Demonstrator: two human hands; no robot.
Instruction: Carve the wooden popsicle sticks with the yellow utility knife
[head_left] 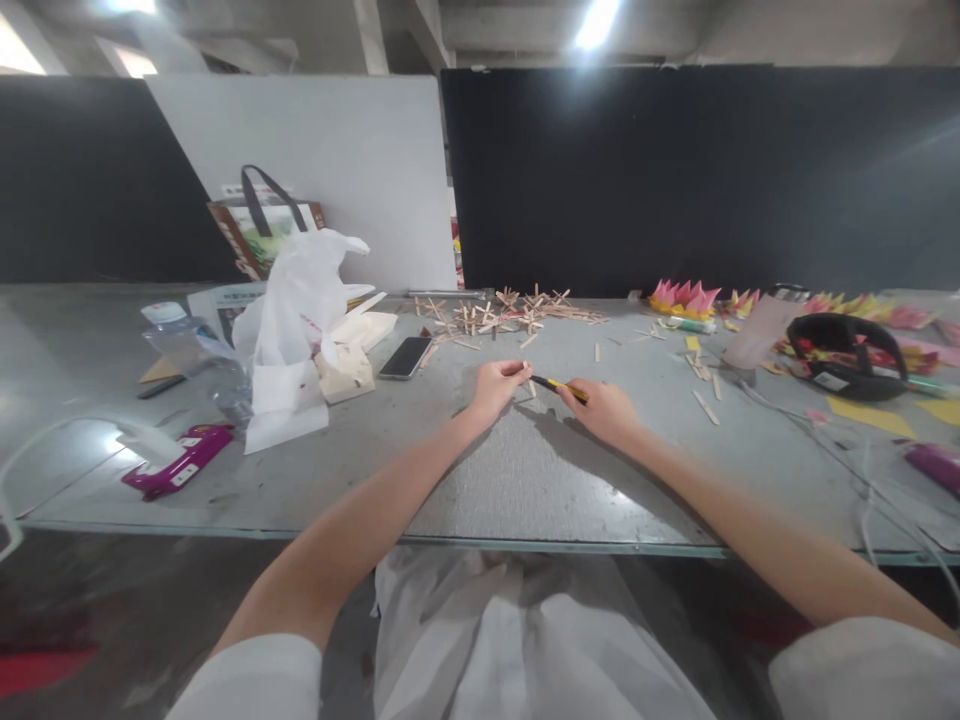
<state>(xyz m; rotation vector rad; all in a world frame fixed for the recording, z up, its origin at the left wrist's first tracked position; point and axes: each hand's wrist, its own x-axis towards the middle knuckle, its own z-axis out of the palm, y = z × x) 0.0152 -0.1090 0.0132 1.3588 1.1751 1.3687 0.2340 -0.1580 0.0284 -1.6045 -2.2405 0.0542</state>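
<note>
My left hand [496, 383] rests on the grey table [525, 470] with its fingers curled around a small wooden stick [517, 370]. My right hand [604, 408] lies just to its right, closed on a yellow-and-black pen-like tool [559, 385] whose dark tip points toward the left hand. The two hands nearly meet at the tool's tip. Beyond them lies a pile of small wooden sticks [502, 312], some joined into crosses.
A black phone [405, 357] and a white plastic bag [296, 320] lie to the left, with a water bottle [191, 350] and a magenta device [178, 460]. Pink and yellow paper flowers [684, 298], a black headband device [847, 355] and cables [862, 470] sit on the right.
</note>
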